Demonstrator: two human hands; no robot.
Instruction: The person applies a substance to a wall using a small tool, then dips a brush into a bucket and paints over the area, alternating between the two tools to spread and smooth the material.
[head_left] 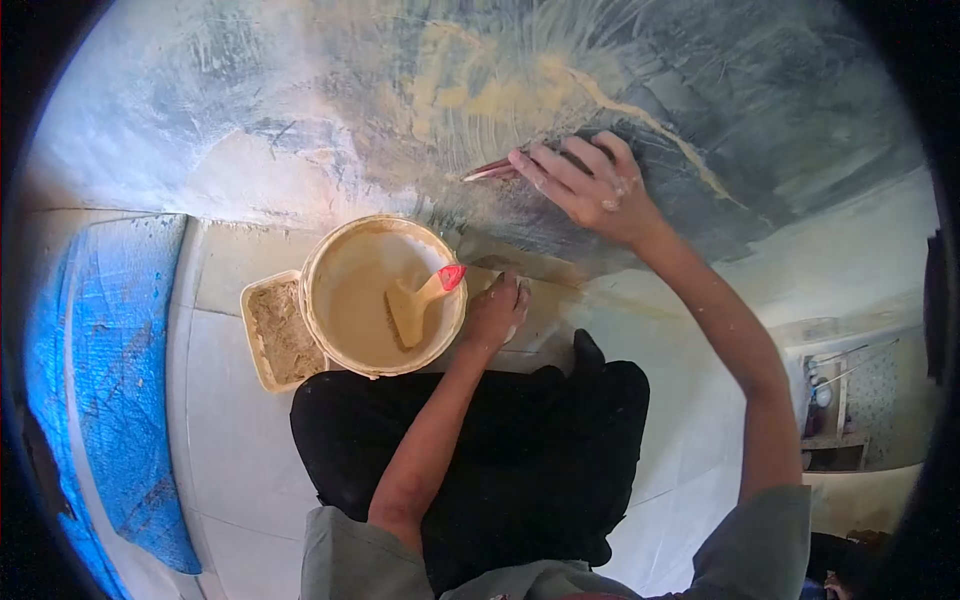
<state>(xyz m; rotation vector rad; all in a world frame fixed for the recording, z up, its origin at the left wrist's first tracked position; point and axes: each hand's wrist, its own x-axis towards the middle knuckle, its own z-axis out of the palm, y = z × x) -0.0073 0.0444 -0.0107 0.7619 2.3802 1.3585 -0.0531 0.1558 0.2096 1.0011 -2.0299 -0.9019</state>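
My right hand (590,185) is raised at the wall (400,110), its fingers closed round a thin tool (490,171) whose pale tip points left at the painted surface. Low beside the bucket, my left hand (497,310) is curled, with a bit of something whitish at its palm that is too small to name. The round bucket (335,270) has a pale coating on its inside. A wide brush (410,312) with a red-tipped handle rests in it, bristles down.
Left of the bucket, a shallow tray (262,370) holds brownish paste. Blue sheeting (125,390) lies at the far left on the tiled floor (240,450). At the right is a shelf (835,440) with small items. My black-clad knees are below the bucket.
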